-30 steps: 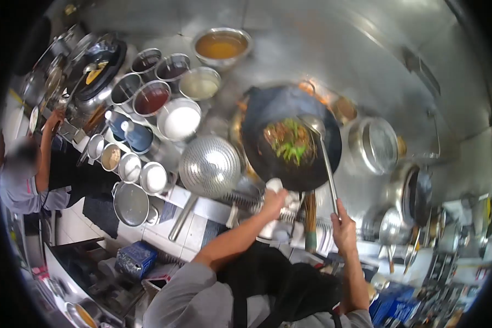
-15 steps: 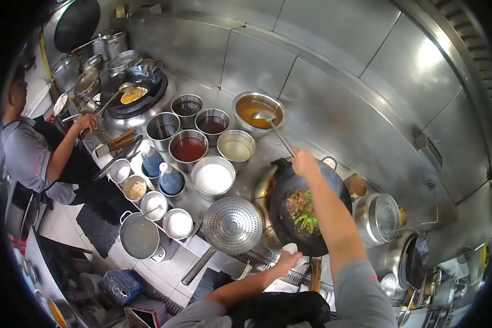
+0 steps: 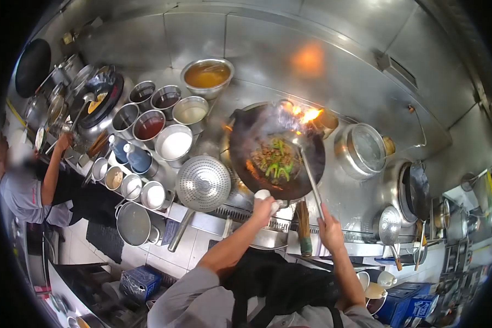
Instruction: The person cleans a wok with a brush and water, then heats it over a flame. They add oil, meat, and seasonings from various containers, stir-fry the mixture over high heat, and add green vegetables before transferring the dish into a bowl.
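Note:
My right hand is closed round the long handle of a metal ladle, whose bowl is inside the far right part of the black wok. My left hand grips a folded white cloth at the wok's near rim; whatever handle lies under the cloth is hidden. Browned meat pieces and green peppers lie in the middle of the wok, with smoke over them. Flames rise along the far right rim.
Left of the wok are a perforated strainer, metal pots of sauces and white powder, and a bowl of amber liquid. A bamboo brush lies at the near edge. A lidded pot stands right. A co-worker works at another wok.
The ladle has moved from the amber bowl into the wok, and my right hand has come down toward me. Flames and smoke have appeared. The view has shifted rightward.

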`<action>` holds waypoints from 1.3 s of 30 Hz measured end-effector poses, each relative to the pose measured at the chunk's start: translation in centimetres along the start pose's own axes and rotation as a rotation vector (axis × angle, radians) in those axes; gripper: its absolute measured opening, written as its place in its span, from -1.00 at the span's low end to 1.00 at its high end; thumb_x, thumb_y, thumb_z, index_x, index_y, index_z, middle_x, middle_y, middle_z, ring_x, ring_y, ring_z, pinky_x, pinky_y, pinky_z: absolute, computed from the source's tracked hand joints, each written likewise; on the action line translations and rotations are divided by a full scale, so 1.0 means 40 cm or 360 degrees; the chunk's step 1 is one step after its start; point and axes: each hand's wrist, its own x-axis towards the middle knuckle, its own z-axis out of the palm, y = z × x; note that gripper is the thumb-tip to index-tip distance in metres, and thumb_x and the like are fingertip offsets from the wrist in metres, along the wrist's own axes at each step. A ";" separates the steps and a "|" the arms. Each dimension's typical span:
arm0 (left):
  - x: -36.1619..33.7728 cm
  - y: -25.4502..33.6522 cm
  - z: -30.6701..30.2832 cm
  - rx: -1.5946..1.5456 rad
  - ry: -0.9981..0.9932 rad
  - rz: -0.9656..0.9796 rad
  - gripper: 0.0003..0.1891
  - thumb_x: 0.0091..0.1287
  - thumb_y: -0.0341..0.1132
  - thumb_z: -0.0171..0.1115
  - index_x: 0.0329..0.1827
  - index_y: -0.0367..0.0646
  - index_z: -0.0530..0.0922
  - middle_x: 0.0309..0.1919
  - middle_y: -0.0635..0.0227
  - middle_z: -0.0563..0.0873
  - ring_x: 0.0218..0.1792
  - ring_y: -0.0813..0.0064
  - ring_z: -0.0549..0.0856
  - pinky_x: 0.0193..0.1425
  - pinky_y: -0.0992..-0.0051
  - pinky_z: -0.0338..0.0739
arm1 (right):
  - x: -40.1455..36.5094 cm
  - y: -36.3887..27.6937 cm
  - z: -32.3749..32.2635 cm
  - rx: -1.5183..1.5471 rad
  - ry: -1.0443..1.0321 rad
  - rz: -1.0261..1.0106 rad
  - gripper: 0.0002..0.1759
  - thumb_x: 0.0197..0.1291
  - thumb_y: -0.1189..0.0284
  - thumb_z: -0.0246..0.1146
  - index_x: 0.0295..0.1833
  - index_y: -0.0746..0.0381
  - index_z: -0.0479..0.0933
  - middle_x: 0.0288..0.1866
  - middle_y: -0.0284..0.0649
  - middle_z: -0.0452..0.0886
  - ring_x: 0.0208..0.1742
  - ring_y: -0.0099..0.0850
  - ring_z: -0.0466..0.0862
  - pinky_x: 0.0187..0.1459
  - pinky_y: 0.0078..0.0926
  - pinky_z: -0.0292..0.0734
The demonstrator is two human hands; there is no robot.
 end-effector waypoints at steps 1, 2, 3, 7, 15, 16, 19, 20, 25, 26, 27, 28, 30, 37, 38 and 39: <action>-0.057 0.024 0.042 -0.0183 -0.0081 0.0227 -0.84 0.39 -0.39 0.21 -0.03 -0.21 0.53 -0.30 0.18 0.74 -0.42 0.30 0.76 -0.52 0.36 0.61 | -0.034 0.034 -0.009 0.0119 -0.0071 -0.0011 -0.34 0.37 0.46 0.27 0.57 0.11 0.33 -0.01 0.23 0.68 0.01 0.23 0.68 0.06 0.00 0.60; -0.063 0.027 0.068 -0.0221 0.0010 0.0313 -0.87 0.39 -0.41 0.19 -0.07 -0.23 0.54 -0.34 0.20 0.75 -0.51 0.35 0.73 -0.58 0.43 0.56 | -0.060 0.038 -0.018 0.0220 0.0128 -0.0293 -0.38 0.38 0.47 0.27 0.54 0.17 0.37 0.06 0.22 0.68 0.06 0.21 0.67 0.10 -0.07 0.58; -0.068 0.010 0.057 -0.0180 -0.0012 0.0179 -0.88 0.39 -0.42 0.19 -0.07 -0.22 0.54 -0.35 0.21 0.75 -0.54 0.37 0.71 -0.59 0.46 0.54 | -0.106 0.055 -0.037 0.0332 -0.0078 -0.0119 -0.40 0.39 0.47 0.27 0.52 0.18 0.39 0.11 0.21 0.67 0.09 0.18 0.67 0.13 -0.11 0.58; -0.285 0.060 0.116 -0.0116 -0.0008 0.0086 -0.84 0.41 -0.39 0.19 -0.02 -0.23 0.57 -0.36 0.21 0.76 -0.57 0.40 0.69 -0.61 0.51 0.52 | -0.198 0.007 -0.337 0.0434 -0.0776 0.0158 -0.42 0.44 0.36 0.30 0.53 0.11 0.41 0.17 0.11 0.71 0.08 -0.14 0.77 0.15 -0.26 0.59; -0.267 0.035 0.100 -0.0141 -0.0095 0.0261 -0.81 0.52 -0.23 0.05 -0.15 -0.16 0.53 -0.31 0.13 0.76 -0.44 0.31 0.69 -0.43 0.42 0.57 | -0.083 0.114 -0.256 0.0371 -0.0519 -0.0564 -0.43 0.40 0.43 0.24 0.51 0.11 0.42 -0.04 0.17 0.71 -0.17 -0.01 0.76 -0.10 -0.10 0.62; -0.263 0.026 0.091 -0.0107 -0.0082 0.0286 -0.80 0.52 -0.22 0.07 -0.15 -0.17 0.53 -0.31 0.12 0.76 -0.44 0.31 0.69 -0.41 0.40 0.57 | -0.093 0.105 -0.212 0.0385 -0.0515 -0.0559 -0.43 0.40 0.43 0.24 0.51 0.11 0.42 -0.04 0.17 0.71 -0.17 -0.01 0.76 -0.10 -0.10 0.62; -0.293 -0.120 -0.023 0.0102 0.0012 0.0249 -0.77 0.58 -0.19 0.03 -0.12 -0.14 0.56 -0.28 0.24 0.77 -0.39 0.47 0.72 -0.41 0.46 0.57 | -0.173 0.054 -0.151 0.0184 -0.0479 -0.0132 -0.40 0.42 0.40 0.19 0.55 0.02 0.33 -0.16 0.23 0.69 -0.11 0.15 0.71 -0.02 0.03 0.59; -0.274 -0.173 -0.110 0.0185 -0.0187 0.0222 -0.85 0.54 -0.28 0.10 -0.04 -0.15 0.57 -0.25 0.25 0.77 -0.35 0.46 0.74 -0.34 0.44 0.63 | -0.205 0.061 -0.183 0.0142 -0.0508 -0.0178 -0.39 0.41 0.40 0.22 0.55 0.01 0.34 -0.12 0.22 0.69 -0.07 0.16 0.71 0.02 0.02 0.58; -0.434 -0.012 0.050 -0.0151 0.0085 -0.0058 -0.86 0.51 -0.30 0.13 0.03 -0.10 0.49 -0.21 0.21 0.72 -0.34 0.28 0.77 -0.46 0.40 0.64 | -0.172 -0.007 -0.505 0.0069 -0.1032 0.0015 -0.39 0.37 0.43 0.32 0.53 -0.01 0.45 -0.25 -0.06 0.76 -0.28 -0.36 0.70 -0.05 -0.27 0.61; -0.413 0.058 0.080 -0.0098 0.0034 -0.0127 -0.85 0.55 -0.24 0.07 -0.01 -0.11 0.50 -0.20 0.21 0.72 -0.34 0.26 0.77 -0.41 0.42 0.64 | -0.133 -0.076 -0.539 0.0005 -0.1122 0.0301 -0.41 0.38 0.41 0.31 0.52 0.01 0.46 -0.28 -0.05 0.75 -0.29 -0.38 0.69 -0.08 -0.27 0.61; -0.402 0.131 0.129 -0.0296 0.0123 -0.0207 -0.84 0.57 -0.24 0.05 -0.03 -0.11 0.51 -0.22 0.23 0.73 -0.37 0.26 0.76 -0.44 0.41 0.60 | -0.096 -0.092 -0.526 -0.0019 -0.1107 0.0277 -0.42 0.39 0.40 0.31 0.51 0.02 0.46 -0.20 0.02 0.76 -0.25 -0.28 0.73 -0.07 -0.25 0.60; -0.384 0.169 0.151 -0.0310 0.0061 -0.0166 -0.83 0.56 -0.22 0.07 -0.02 -0.11 0.51 -0.23 0.25 0.73 -0.40 0.27 0.75 -0.43 0.42 0.58 | -0.083 -0.100 -0.514 -0.0047 -0.1092 0.0253 -0.43 0.40 0.38 0.30 0.51 0.03 0.46 -0.11 0.10 0.77 -0.21 -0.17 0.77 -0.05 -0.22 0.60; -0.318 0.091 0.091 -0.0143 0.0090 -0.0046 -0.83 0.53 -0.20 0.12 -0.02 -0.09 0.51 -0.22 0.28 0.73 -0.34 0.29 0.76 -0.41 0.43 0.57 | -0.101 -0.054 -0.368 -0.0037 -0.0905 0.0107 -0.43 0.40 0.38 0.30 0.50 0.05 0.46 -0.04 0.15 0.75 -0.14 -0.04 0.76 -0.01 -0.20 0.60; -0.479 0.022 -0.053 0.0137 -0.0172 -0.0098 -0.82 0.47 -0.29 0.15 0.05 -0.11 0.50 -0.26 0.24 0.71 -0.40 0.31 0.72 -0.51 0.42 0.54 | -0.183 -0.048 -0.429 0.0255 -0.0837 -0.0107 -0.43 0.36 0.48 0.32 0.48 0.08 0.49 -0.09 0.04 0.76 -0.11 -0.15 0.78 0.01 -0.21 0.60; -0.472 0.060 -0.023 0.0083 -0.0077 -0.0087 -0.84 0.49 -0.26 0.13 0.01 -0.11 0.50 -0.30 0.23 0.71 -0.47 0.31 0.71 -0.55 0.44 0.49 | -0.170 -0.060 -0.483 0.0253 -0.0941 -0.0064 -0.45 0.38 0.47 0.32 0.47 0.06 0.51 -0.27 -0.06 0.79 -0.28 -0.29 0.79 -0.13 -0.25 0.62; -0.465 0.133 0.025 0.0041 -0.0046 -0.0163 -0.84 0.52 -0.23 0.11 -0.03 -0.11 0.49 -0.30 0.23 0.71 -0.48 0.32 0.70 -0.57 0.43 0.48 | -0.142 -0.122 -0.532 0.0188 -0.1041 0.0260 -0.43 0.37 0.49 0.30 0.49 0.06 0.50 -0.31 -0.15 0.74 -0.39 -0.43 0.68 -0.26 -0.37 0.58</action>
